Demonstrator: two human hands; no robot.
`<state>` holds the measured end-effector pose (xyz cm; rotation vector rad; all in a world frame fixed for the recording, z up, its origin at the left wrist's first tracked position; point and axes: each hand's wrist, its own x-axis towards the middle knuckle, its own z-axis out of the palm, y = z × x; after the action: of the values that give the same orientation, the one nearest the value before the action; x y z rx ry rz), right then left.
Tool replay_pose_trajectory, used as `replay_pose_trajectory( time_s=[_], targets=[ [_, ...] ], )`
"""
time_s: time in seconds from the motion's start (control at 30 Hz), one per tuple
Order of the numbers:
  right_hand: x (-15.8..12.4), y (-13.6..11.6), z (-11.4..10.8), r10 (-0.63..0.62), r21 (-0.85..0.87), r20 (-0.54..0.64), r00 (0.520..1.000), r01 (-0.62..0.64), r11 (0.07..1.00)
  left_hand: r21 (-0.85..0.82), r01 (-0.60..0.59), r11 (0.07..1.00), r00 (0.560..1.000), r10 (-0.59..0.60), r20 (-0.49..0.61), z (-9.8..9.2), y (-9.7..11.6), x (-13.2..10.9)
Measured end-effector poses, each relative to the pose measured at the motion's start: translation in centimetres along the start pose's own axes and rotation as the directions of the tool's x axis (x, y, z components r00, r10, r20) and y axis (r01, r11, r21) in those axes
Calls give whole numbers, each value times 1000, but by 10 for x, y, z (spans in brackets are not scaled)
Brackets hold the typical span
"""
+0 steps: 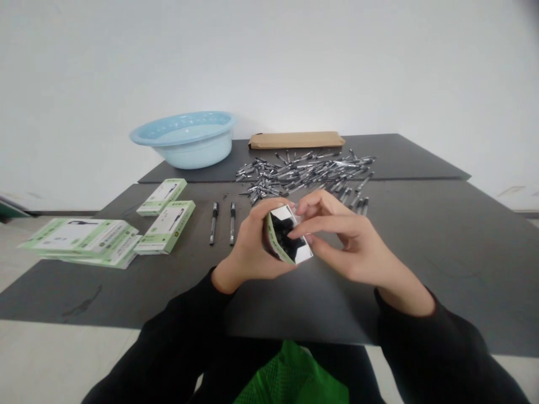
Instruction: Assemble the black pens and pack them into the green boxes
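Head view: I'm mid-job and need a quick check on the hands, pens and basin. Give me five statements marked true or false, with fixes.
1. The left hand holds an open box. True.
2. The right hand lies in the blue basin. False: it is at the box's open end.
3. Two pens lie apart from the pen pile. True.
4. The basin stands right of the pile. False: it stands left.
5. A brown carton lies behind the pile. True.
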<state>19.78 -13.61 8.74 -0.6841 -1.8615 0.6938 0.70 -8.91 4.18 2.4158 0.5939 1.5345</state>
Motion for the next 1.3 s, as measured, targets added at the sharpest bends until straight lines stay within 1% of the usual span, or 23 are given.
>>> replay_pose_trajectory(
  time_s=[0.13,0.33,0.43,0.53,0.6,0.7,0.77,0.9,1.0,1.13,1.2,1.3],
  targets=[
    [-4,-6,-1,-15,-73,13,1000,16,997,31,-1,1000,1000,2,-14,-3,-3,2],
    [-11,-10,-2,-22,-185,79,997,36,982,63,-164,984,986,164,1,-7,-9,4],
    [-14,-11,0,-46,-265,102,994,71,961,85,-196,977,981,195,16,-9,-12,5],
    [-21,-12,5,-95,-347,51,994,107,932,92,-184,979,983,184,11,-10,-10,6],
    [-27,-13,9,-135,-400,7,991,127,908,86,-151,985,988,152,-6,-10,-8,7],
    [-38,-16,17,-203,-450,-51,978,159,879,20,-100,995,994,101,-29,-8,-4,7],
    [-45,-17,21,-219,-459,-73,973,162,873,-32,-64,997,997,63,-36,-8,-3,7],
    [-52,-19,26,-192,-444,-75,978,140,885,-95,13,995,1000,-14,-6,-7,-2,4],
    [-49,-21,26,-146,-430,-104,984,88,899,-113,28,993,999,-25,28,-7,1,4],
    [-39,-24,21,-42,-429,-137,990,-21,903,-9,-30,1000,998,30,51,-7,3,6],
    [-34,-26,16,12,-446,-103,995,-57,893,58,-78,995,994,73,84,-9,3,7],
    [-29,-28,9,86,-502,-11,996,-80,861,115,-135,984,983,118,139,-10,2,8]
  ],
)
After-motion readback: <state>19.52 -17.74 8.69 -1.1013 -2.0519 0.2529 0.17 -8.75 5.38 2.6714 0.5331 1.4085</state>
